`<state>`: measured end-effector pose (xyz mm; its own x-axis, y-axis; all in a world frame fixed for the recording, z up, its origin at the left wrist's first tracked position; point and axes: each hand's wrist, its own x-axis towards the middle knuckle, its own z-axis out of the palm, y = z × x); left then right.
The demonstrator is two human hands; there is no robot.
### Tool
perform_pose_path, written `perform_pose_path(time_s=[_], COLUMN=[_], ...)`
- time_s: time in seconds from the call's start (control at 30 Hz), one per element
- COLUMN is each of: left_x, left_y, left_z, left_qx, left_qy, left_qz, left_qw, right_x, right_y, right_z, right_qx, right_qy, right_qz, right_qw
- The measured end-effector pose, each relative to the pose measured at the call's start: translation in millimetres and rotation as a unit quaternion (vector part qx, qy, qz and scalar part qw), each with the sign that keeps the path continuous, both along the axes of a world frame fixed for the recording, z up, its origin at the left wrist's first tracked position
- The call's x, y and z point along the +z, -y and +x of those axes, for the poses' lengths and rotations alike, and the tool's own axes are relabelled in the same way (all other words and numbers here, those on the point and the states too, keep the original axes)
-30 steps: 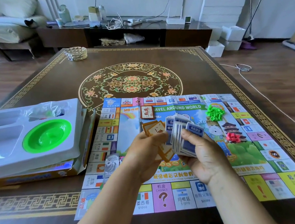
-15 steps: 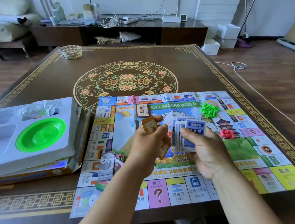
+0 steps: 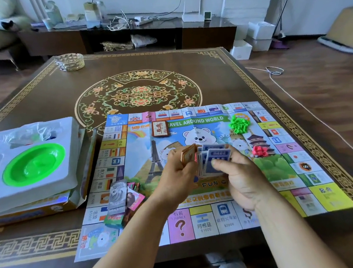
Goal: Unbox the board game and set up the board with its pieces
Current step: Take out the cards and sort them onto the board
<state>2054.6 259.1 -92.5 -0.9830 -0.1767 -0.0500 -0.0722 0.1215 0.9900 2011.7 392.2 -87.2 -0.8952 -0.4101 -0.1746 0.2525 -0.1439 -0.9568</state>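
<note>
In the head view, part of the game board (image 3: 192, 132) on the surface (image 3: 165, 70) is hidden behind the hands; orange cards (image 3: 187, 155) are gripped in the left hand (image 3: 178, 174) and blue cards (image 3: 213, 159) in the right hand (image 3: 242, 180). At the left, a green bowl (image 3: 34, 163) is seated in the white tray (image 3: 68, 181), where a crumpled bag (image 3: 32, 133) holds contents too blurred to be made out.

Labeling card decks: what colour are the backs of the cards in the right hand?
Blue, with a pale border; head view, cards fanned in the right hand.

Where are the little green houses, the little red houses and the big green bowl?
green houses (image 3: 238, 123), head view, middle of the pile.
red houses (image 3: 260, 150), head view, middle of the pile.
green bowl (image 3: 34, 163), head view, its inside hollow.
</note>
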Motion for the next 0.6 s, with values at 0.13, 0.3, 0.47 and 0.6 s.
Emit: perform_pose_path(time_s=[0.13, 0.3, 0.47, 0.6], left_x=[-4, -4, -10, -12], left_y=[5, 9, -1, -4], left_z=[-1, 0, 2, 2], left_qx=[0.061, 0.103, 0.073, 0.058], left_qy=[-0.006, 0.004, 0.022, 0.023], left_qz=[0.002, 0.070, -0.012, -0.081], left_qw=[0.998, 0.992, 0.997, 0.995], right_x=[-6, -10, -18, -16], right_y=[0, 2, 12, 19], right_z=[-3, -8, -1, 6], right_qx=[-0.028, -0.079, -0.073, -0.065], right_qy=[-0.002, -0.013, -0.044, -0.108], right_qz=[0.025, -0.002, 0.086, 0.174], right_qw=[0.999, 0.997, 0.993, 0.977])
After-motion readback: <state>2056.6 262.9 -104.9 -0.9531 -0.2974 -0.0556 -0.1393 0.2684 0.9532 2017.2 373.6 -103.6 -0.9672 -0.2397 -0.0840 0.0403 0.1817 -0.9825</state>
